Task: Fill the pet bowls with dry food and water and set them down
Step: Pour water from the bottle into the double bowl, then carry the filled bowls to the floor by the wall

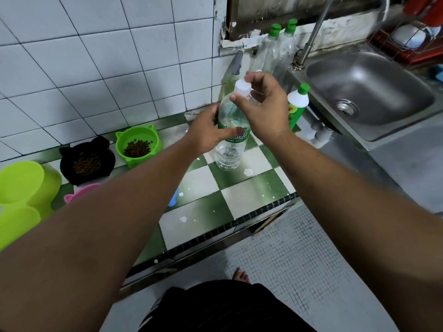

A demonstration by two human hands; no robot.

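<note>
My left hand [208,137] grips the water bottle [231,152] round its label. The bottle stands nearly upright on the checkered counter [249,188], long axis vertical. My right hand [263,109] sits directly on top, fingers pinching the white cap [242,88]. The 2 bowls with kibble, green bowl [137,146] and black bowl [87,161], lie left of the bottle, nearer my left hand.

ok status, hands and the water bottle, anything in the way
Left grip round water bottle, right grip pinching its white cap. Bottle upright. Green bowl, black bowl hold food, well aside.
</note>
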